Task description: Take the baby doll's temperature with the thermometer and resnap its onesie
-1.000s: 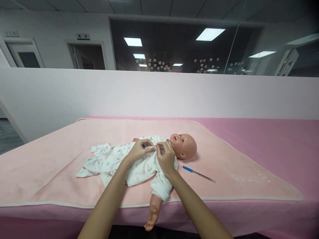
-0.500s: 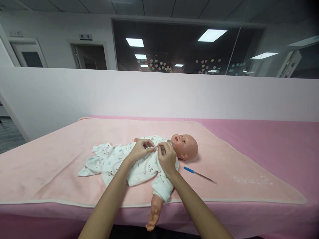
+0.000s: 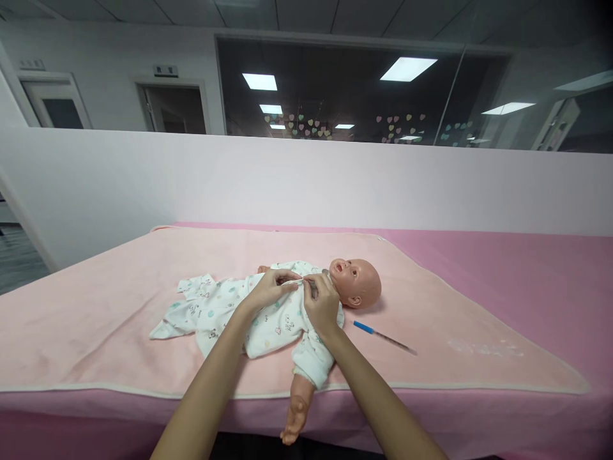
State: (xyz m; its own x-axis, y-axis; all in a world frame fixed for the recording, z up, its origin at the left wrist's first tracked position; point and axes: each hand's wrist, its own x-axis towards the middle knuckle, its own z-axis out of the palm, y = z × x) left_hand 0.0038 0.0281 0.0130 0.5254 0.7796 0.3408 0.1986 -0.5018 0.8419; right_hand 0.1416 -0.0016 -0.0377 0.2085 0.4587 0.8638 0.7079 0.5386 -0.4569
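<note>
1. In the head view, the doll point(image 3: 359, 281) lay at the frame's centre on the peach blanket point(image 3: 119, 319), wearing a white printed garment point(image 3: 272, 326).
2. The left hand point(image 3: 271, 291) and right hand point(image 3: 322, 305) nearly met at its chest, the fingers of each pinching cloth.
3. The step seemed to be working the garment's front; the next move likely called for fine, steady fingertip control.
4. A blue-ended stick point(image 3: 385, 337) lay right of centre, near the doll's shoulder.

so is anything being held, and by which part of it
The left hand and right hand pinch the doll's white printed top by its chest front.
</note>
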